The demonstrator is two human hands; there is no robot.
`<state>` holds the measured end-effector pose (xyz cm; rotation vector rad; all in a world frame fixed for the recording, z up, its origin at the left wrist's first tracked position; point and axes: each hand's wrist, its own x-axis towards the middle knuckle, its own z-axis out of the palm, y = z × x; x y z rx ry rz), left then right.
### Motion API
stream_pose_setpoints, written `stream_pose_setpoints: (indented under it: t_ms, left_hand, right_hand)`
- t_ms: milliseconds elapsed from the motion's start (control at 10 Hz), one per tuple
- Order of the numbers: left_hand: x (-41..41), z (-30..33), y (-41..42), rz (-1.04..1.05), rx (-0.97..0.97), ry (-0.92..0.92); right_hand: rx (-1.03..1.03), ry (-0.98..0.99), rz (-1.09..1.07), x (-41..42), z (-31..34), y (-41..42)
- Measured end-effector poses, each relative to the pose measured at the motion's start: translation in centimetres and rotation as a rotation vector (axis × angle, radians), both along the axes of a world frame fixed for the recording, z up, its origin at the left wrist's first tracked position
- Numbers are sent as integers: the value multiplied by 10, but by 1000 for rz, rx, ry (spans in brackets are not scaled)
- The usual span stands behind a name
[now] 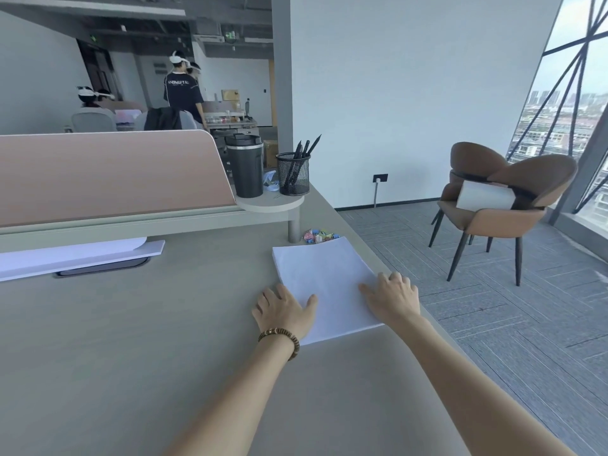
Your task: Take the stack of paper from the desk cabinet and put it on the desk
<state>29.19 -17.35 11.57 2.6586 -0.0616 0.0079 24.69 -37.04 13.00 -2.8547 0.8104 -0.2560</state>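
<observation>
Both forearms reach out; left hand (283, 309) and right hand (393, 296) lie spread, palms down, on the paper stack (324, 278).
Stack rests flat on the desk (131, 340) near its right edge; I should square it, then lift off straight.

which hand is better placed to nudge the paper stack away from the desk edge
Right. The right hand lies flat on the paper stack at its edge-side border, so it could push inward; the left hand only overlaps the opposite side.

Bright, even daylight enters from the window (579, 103) at right; shadows are soft, and wide-angle distortion bends the edges
</observation>
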Motion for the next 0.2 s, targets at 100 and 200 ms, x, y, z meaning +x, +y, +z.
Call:
stream_pose_setpoints:
  t_ms: [100, 200]
  left_hand:
    - [-13, 10, 13, -34, -73, -37]
    - [-29, 27, 28, -87, -127, 5]
  right_hand:
    - [-20, -43, 10, -9, 4, 4]
    - [36, -142, 24, -22, 15, 14]
